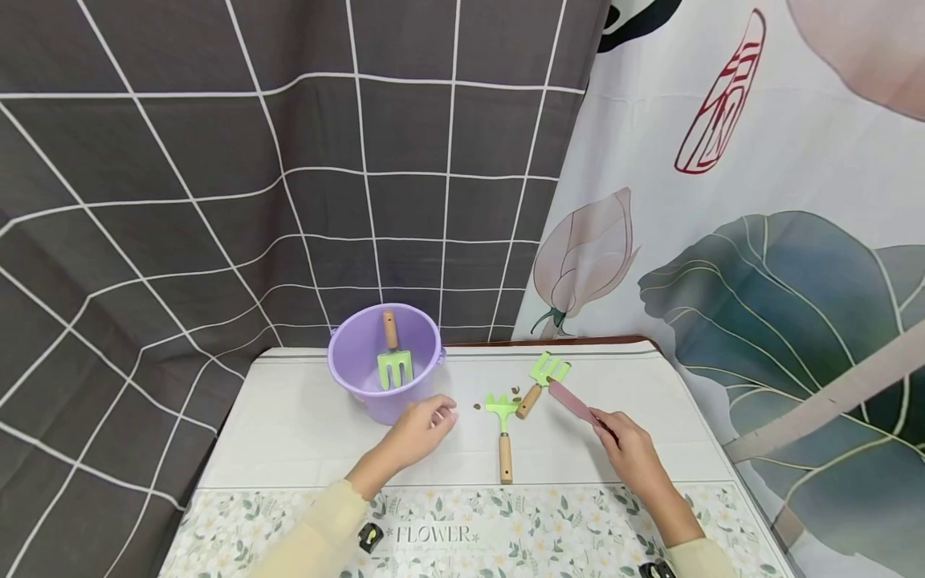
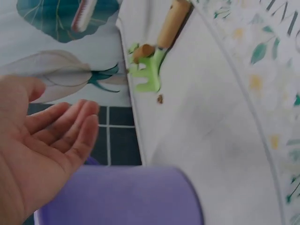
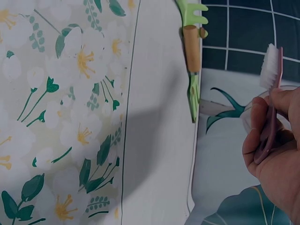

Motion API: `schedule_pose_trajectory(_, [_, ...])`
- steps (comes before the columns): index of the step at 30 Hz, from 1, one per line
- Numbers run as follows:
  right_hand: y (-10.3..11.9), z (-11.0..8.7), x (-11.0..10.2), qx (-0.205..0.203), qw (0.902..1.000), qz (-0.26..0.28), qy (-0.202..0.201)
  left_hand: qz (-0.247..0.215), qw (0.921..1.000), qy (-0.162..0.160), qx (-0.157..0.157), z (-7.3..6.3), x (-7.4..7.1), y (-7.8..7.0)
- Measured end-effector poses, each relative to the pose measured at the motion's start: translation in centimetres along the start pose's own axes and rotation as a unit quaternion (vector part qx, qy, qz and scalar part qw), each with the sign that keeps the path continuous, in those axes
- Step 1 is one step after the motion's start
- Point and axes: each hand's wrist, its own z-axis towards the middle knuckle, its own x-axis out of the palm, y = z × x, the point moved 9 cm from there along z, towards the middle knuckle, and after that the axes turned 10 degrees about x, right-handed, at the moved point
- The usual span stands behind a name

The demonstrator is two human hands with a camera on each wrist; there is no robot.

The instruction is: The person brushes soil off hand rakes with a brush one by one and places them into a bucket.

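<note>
My right hand [image 1: 630, 451] grips a pink brush [image 1: 573, 400] by its handle; white bristles show in the right wrist view. The brush head is above a small green rake [image 1: 540, 382] with a wooden handle. A second green rake [image 1: 503, 440] lies to its left, handle toward me. Small brown bits [image 1: 516, 393] lie by the rakes. My left hand [image 1: 419, 432], fingers loosely bent and holding nothing, hovers beside a purple bucket [image 1: 383, 407]. Inside the bucket is another green garden fork [image 1: 393, 365] with its wooden handle up.
The table [image 1: 303, 433] has a white cover with a floral band along the front. A dark checked curtain [image 1: 405, 201] hangs behind it, and a white flower-printed curtain [image 1: 607, 168] at the right. A pale pole [image 1: 824, 393] slants past the table's right side.
</note>
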Motion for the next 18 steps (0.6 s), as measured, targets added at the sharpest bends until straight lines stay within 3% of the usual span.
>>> schedule_pose_trajectory(5, [0.1, 0.0, 0.0, -0.002, 1.0, 0.003, -0.002, -0.008, 0.9988, 0.041, -0.024, -0.2, 2.6, 0.8])
schedule_pose_trajectory(18, [0.3, -0.4, 0.7, 0.002, 1.0, 0.007, 0.0, -0.03, 0.9958, 0.039, -0.077, -1.5, 6.4, 1.8])
